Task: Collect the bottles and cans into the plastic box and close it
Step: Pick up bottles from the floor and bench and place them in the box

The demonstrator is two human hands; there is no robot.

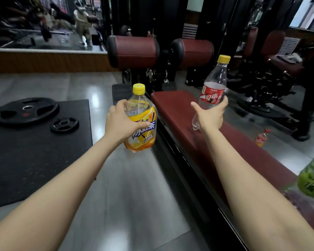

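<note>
My left hand (pixel 122 122) grips a wide, clear iced tea bottle (pixel 143 124) with a yellow label and yellow cap, held in the air beside the bench. My right hand (pixel 211 117) grips a slim, clear cola bottle (pixel 213 87) with a red label and yellow cap, tilted above the dark red bench pad (pixel 174 113). A green-label bottle (pixel 313 180) lies at the near right on the bench. A small orange bottle (pixel 261 138) with a red cap stands on the floor to the right of the bench. No plastic box is in view.
A black rubber mat (pixel 34 160) with a large weight plate (pixel 26 110) and a small one (pixel 64 125) lies on the left. Gym machines with red roller pads (pixel 134 51) stand ahead, with more equipment to the right. Grey tiled floor runs between mat and bench.
</note>
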